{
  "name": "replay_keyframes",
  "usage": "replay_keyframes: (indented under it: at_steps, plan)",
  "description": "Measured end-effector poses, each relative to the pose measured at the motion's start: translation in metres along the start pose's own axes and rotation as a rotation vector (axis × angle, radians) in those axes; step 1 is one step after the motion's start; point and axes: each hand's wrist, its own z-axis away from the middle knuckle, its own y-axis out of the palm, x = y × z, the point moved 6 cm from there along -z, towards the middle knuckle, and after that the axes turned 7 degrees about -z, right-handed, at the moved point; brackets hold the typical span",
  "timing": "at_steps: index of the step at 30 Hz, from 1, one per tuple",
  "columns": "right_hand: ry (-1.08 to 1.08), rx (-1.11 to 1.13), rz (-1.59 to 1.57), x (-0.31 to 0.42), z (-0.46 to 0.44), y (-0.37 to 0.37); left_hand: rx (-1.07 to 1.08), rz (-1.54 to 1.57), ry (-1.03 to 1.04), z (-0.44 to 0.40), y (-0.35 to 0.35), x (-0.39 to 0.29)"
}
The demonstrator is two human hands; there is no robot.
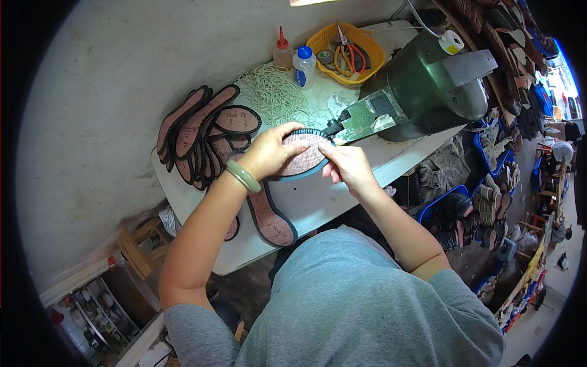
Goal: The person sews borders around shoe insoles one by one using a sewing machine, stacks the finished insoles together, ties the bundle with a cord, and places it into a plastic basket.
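Both hands hold a pinkish shoe sole (302, 160) with a dark, ribbed edge, its far rim by the dark tip of a green machine (416, 92) that looks like a sewing machine. My left hand (266, 151), with a green bangle on its wrist, grips the sole's left side, thumb on top. On the right side, my right hand (347, 166) pinches the edge with thumb and fingers. The sole's underside is hidden. A similar long sole (272, 220) lies on the table below my left hand. A pile of soles (194, 131) rests to the left.
Behind the sole, loose pale cord (272, 92) spreads over the white table (244, 257). Near the wall stand a red-capped bottle (282, 54), a blue-capped bottle (304, 67) and a yellow basket (378, 64) of tools. Blue crates (435, 200) with more soles sit right.
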Motion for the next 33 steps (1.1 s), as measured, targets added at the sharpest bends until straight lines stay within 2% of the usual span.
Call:
replay_keyframes:
  at_steps: [1,6,9,12,13,15,18,20,23,24,27,29,31,33]
  plan:
    - [-0.018,-0.003,0.034,0.000,-0.001,-0.002,-0.011,0.079,0.006,0.001,0.006,0.008]
    - [-0.098,-0.047,0.140,0.000,0.003,-0.010,-0.159,0.100,-0.013,0.014,0.022,0.010]
    - [-0.240,-0.041,0.146,-0.004,0.013,-0.013,-0.271,-0.003,-0.013,0.018,0.027,0.008]
    - [-0.279,-0.032,0.125,-0.014,0.035,-0.011,-0.301,-0.037,-0.127,0.024,0.030,-0.003]
    - [-0.271,0.028,0.109,-0.024,0.042,-0.012,-0.300,-0.031,-0.168,0.025,0.031,-0.003]
    - [-0.261,0.011,0.221,-0.053,0.054,-0.022,-0.386,-0.170,-0.165,0.025,0.030,-0.003]
    - [-0.194,-0.013,0.061,-0.064,0.076,-0.013,-0.448,-0.253,-0.210,0.026,0.027,-0.005]
    - [-0.176,0.002,0.123,-0.060,0.077,-0.019,-0.500,-0.306,-0.196,0.027,0.021,-0.012]
    - [-0.221,-0.028,0.238,-0.046,0.070,-0.027,-0.642,-0.228,-0.137,0.022,0.019,0.002]
    - [-0.237,-0.050,0.281,-0.034,0.070,-0.027,-0.627,-0.204,-0.222,0.020,0.017,0.003]
    - [-0.326,-0.085,0.482,-0.013,0.059,-0.033,-0.838,-0.072,-0.135,0.013,0.022,0.025]
    - [-0.425,-0.094,0.671,0.016,0.058,-0.028,-0.864,-0.012,-0.210,0.012,0.020,0.021]
    - [-0.369,-0.106,0.509,0.029,0.053,-0.027,-0.891,0.081,-0.239,0.006,0.019,0.027]
    - [-0.208,-0.073,0.469,0.015,0.041,-0.042,-0.955,0.111,-0.237,0.002,0.020,0.036]
